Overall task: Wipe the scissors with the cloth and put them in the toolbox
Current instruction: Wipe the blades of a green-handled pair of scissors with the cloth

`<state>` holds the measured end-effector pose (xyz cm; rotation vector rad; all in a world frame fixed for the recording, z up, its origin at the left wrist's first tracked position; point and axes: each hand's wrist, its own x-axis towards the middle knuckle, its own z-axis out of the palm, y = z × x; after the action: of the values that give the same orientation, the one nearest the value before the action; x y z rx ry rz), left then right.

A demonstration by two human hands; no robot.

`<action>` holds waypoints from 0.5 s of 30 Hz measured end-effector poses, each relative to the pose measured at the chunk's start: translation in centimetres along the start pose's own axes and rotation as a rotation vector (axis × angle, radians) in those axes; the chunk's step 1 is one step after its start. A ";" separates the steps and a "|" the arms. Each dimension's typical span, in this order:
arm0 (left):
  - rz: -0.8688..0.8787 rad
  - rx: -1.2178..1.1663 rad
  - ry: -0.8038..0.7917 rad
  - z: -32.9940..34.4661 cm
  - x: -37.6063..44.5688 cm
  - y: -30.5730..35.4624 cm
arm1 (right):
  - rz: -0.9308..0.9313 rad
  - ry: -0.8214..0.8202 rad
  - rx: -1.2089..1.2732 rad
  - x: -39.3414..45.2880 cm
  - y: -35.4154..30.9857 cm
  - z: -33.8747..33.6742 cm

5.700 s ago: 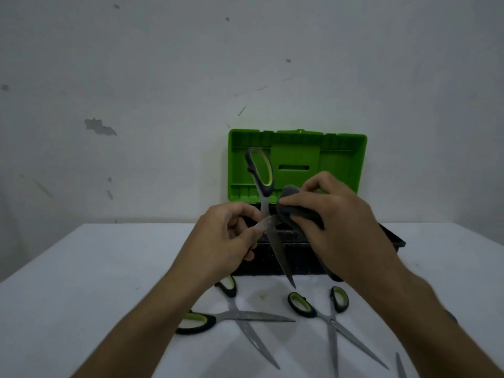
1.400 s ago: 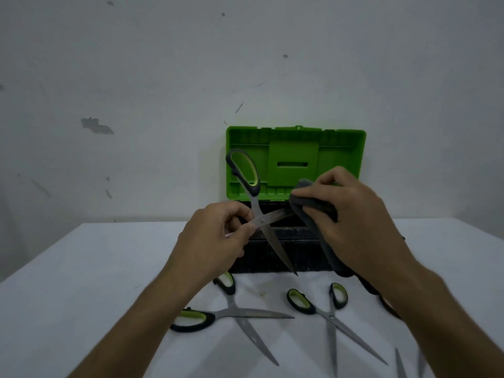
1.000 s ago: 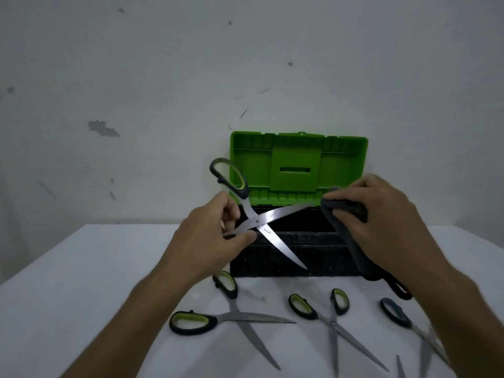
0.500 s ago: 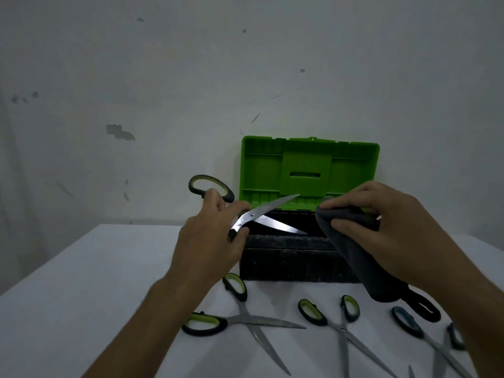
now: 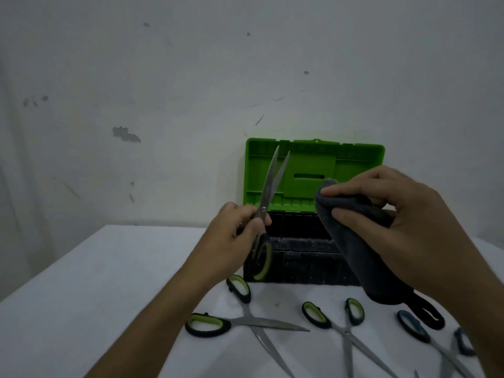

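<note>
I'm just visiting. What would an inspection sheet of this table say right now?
Surface: white table, lit dimly.
Job's things: held scissors, blades up, slightly apart; grey cloth; toolbox open, green lid upright.
Clutter: green-handled scissors and, blue-handled scissors, lying open on the table.
Hands: left hand grips the held scissors near the pivot; right hand holds the cloth.
Cables: nothing seen.
Surroundings: scuffed white wall.
</note>
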<state>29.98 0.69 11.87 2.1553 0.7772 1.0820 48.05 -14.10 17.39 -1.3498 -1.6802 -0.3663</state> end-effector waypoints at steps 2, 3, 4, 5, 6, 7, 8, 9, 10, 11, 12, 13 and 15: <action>-0.110 -0.261 -0.128 0.3 -0.2 0.6 | 0.001 0.008 0.016 0.0 0.2 0.5; -0.162 -0.406 -0.169 0.5 -0.3 1.0 | 0.000 0.012 0.020 -0.1 0.2 0.7; -0.220 -0.559 -0.195 0.7 -0.5 1.3 | -0.003 0.014 0.019 -0.1 0.3 0.9; -0.273 -0.689 -0.214 0.8 -0.7 1.5 | -0.008 0.014 0.016 -0.1 0.3 1.1; -0.306 -0.756 -0.235 1.0 -0.8 1.7 | -0.013 0.011 0.013 -0.1 0.4 1.1; -0.314 -0.749 -0.263 1.0 -1.0 1.8 | -0.018 0.010 0.010 -0.1 0.4 1.2; -0.306 -0.707 -0.296 1.0 -1.1 1.8 | -0.024 0.010 0.004 -0.1 0.4 1.2; -0.292 -0.670 -0.324 1.0 -1.2 1.7 | -0.033 0.013 -0.006 0.0 0.4 1.3; -0.286 -0.650 -0.340 1.0 -1.2 1.7 | -0.042 0.016 -0.017 0.0 0.5 1.3; -0.287 -0.637 -0.347 1.0 -1.2 1.6 | -0.049 0.018 -0.028 0.0 0.5 1.4; -0.294 -0.630 -0.347 1.0 -1.1 1.5 | -0.057 0.016 -0.037 0.0 0.6 1.6; -0.299 -0.634 -0.340 1.0 -1.1 1.5 | -0.065 0.015 -0.048 0.0 0.7 1.8; -0.305 -0.689 -0.289 1.0 -0.9 1.4 | -0.078 0.023 -0.074 0.0 0.9 2.1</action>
<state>30.71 -1.13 11.94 1.5005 0.4790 0.7140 47.89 -12.29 15.98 -1.3310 -1.7181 -0.4924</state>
